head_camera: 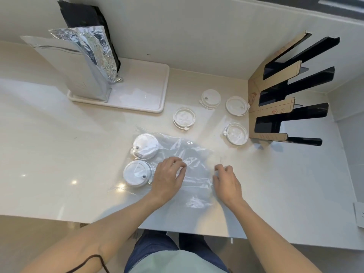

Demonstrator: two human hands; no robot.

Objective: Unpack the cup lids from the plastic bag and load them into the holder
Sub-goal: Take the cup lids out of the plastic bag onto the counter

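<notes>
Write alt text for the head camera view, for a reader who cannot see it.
A person's left hand and right hand pinch a clear plastic bag lying flat on a pale counter; two white cup lids sit at its left end. Four more lids lie loose near an upright black slotted holder to the right.

Foil bags (pixel 86 62) stand on a white tray (pixel 141 91), seemingly upright.

I'm seeing the pale counter (pixel 59 154) carrying a white tray (pixel 145 89) near its back edge, four loose lids (pixel 210 99), a clear bag (pixel 185 170) centrally, a holder (pixel 275 107) at the right edge.
</notes>
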